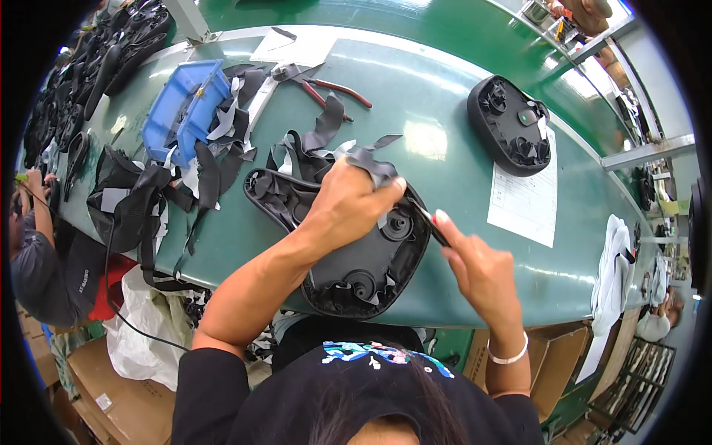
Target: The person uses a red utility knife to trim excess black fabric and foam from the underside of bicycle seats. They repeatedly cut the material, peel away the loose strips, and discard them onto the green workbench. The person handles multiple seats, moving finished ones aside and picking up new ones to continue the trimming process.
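Note:
Before me on the green table lies a black padded cover panel (326, 276), its hollow inner side up, with round bosses and dark fabric folded over its rim. My left hand (347, 199) is closed on a dark grey fabric strip (374, 167) at the panel's far edge. In my right hand (480, 271) is a slim dark-handled knife (437, 231), its tip against the panel's right rim, near my left fingertips. Part of the panel is hidden beneath my left hand and forearm.
Fabric offcuts (210, 178) heap up around a blue bin (167, 122) at left. Red-handled pliers (337, 93) lie beyond the panel. A second black panel (512, 122) rests on a paper sheet (525, 204) at right. Another person (44, 259) works at far left.

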A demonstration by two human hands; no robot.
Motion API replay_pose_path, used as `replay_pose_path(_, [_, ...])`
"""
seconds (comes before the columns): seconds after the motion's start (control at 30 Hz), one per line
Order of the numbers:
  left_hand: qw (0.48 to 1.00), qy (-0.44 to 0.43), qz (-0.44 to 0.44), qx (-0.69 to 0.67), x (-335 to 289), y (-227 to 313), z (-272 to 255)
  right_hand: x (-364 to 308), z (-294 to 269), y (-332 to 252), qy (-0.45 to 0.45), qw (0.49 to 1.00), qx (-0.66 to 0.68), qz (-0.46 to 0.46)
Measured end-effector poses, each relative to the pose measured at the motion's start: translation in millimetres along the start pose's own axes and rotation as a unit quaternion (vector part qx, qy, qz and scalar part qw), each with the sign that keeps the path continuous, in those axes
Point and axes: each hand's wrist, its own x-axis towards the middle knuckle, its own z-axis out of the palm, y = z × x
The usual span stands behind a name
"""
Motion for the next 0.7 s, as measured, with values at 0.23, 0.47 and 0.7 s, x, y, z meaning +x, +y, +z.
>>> replay_pose_path(0.23, [0.929,-0.074,-0.014,-0.363,-10,0,-4,-26,-1,-33,-0.020,0.994,0.004,0.111])
replay_pose_path(0.47, [0.943,-0.030,-0.025,-0.332,-3,5,0,-4,2,-13,0.078,0.997,-0.010,0.019])
replay_pose_path(0.7, [0.623,0.005,0.190,-0.759,8,-20,-44,-36,18,-32,0.084,0.990,-0.052,0.105])
